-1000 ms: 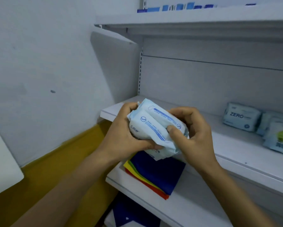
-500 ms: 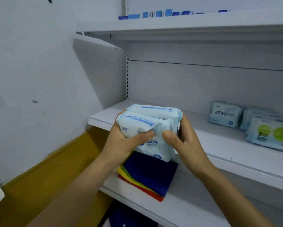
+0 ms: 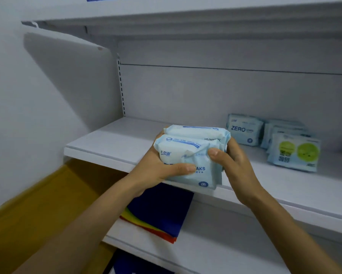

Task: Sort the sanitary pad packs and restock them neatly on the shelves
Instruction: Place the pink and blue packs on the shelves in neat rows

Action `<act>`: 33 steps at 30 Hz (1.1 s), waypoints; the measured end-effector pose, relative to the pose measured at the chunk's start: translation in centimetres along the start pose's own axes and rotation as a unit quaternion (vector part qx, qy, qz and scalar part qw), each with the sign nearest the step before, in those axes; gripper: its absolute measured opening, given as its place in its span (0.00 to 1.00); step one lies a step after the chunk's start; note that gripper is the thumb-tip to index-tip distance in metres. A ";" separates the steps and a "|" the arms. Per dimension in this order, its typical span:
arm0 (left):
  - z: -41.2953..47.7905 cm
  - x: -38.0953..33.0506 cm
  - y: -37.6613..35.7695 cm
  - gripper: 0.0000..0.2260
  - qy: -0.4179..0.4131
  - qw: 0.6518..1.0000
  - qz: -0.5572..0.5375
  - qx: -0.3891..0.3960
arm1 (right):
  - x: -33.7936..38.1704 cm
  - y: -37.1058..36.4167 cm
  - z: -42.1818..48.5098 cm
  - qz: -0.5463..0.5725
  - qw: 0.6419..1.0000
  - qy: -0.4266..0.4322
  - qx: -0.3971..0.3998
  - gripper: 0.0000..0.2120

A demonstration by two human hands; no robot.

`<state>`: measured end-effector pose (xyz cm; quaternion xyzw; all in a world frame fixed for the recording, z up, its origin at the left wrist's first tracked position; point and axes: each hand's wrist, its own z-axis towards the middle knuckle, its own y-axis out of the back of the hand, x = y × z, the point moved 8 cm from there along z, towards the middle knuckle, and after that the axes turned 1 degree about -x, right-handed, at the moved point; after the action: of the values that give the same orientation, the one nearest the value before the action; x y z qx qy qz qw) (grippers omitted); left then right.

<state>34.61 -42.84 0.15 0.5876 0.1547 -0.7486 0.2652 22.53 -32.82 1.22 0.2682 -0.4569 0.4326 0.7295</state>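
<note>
A bundle of pale blue sanitary pad packs is pressed together between both hands, just above the front edge of the white middle shelf. My left hand grips the bundle from the left, thumb across the front pack. From the right, my right hand grips it with the thumb on the front. Further right on the same shelf stands a "ZERO" pack, and beside it a stack of packs with green circles.
A folded pile of blue, yellow and red cloth lies on the lower shelf. An upper shelf hangs overhead. A white wall stands at the left above a yellow floor. The middle shelf's left part is bare.
Both hands have carried the bundle up and forward to the middle shelf's front edge. The packs have turned from tilted to level, and the view has moved closer.
</note>
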 end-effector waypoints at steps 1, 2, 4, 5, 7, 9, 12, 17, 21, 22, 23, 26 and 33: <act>1.1 0.2 -0.6 0.29 0.006 1.000 0.014 0.011 | -0.2 0.8 0.4 0.001 1.000 -0.001 0.000 0.26; 2.3 0.3 -1.1 0.26 0.010 0.999 0.028 0.019 | -0.6 1.8 1.0 -0.004 1.000 -0.004 -0.004 0.26; 4.6 0.7 -2.1 0.23 0.012 0.998 0.050 0.029 | -1.3 4.0 2.2 -0.028 0.999 -0.011 -0.013 0.22; 5.7 1.0 -2.5 0.24 0.011 0.998 0.058 0.031 | -1.8 5.1 2.7 -0.047 0.999 -0.013 -0.017 0.20; 7.9 1.9 -3.3 0.26 0.007 0.998 0.062 0.029 | -2.0 7.4 3.5 -0.100 0.994 -0.004 -0.038 0.20; 10.1 3.4 -3.8 0.27 0.011 0.998 0.051 0.019 | -1.4 10.0 3.8 -0.178 0.980 0.030 -0.088 0.25; 13.1 6.1 -5.0 0.31 0.034 0.999 0.027 -0.005 | -0.3 13.9 3.6 -0.254 0.949 0.081 -0.167 0.22; 17.6 9.6 -8.6 0.32 0.060 0.998 -0.031 -0.008 | -2.0 19.2 5.2 -0.367 0.908 0.079 -0.187 0.17; 20.3 10.3 -11.6 0.26 0.049 0.997 -0.031 0.045 | -2.4 20.3 7.2 -0.467 0.858 0.143 -0.159 0.23; 20.7 10.3 -12.3 0.24 0.044 0.997 -0.028 0.061 | -2.6 20.0 7.7 -0.496 0.843 0.156 -0.137 0.24; 21.1 10.4 -12.6 0.23 0.041 0.997 -0.021 0.066 | -2.9 19.6 8.0 -0.526 0.825 0.172 -0.116 0.25; 21.7 11.0 -12.0 0.28 0.019 1.000 0.010 0.021 | -4.3 18.1 8.0 -0.583 0.774 0.233 -0.086 0.24; 20.2 12.9 -8.9 0.32 -0.002 0.991 0.097 -0.096 | -5.4 16.9 7.4 -0.591 0.758 0.263 -0.088 0.21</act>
<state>11.20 -49.38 -7.73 0.5699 0.1679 -0.7023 0.3920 3.34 -32.57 -0.50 0.2958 -0.0340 -0.0729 0.9519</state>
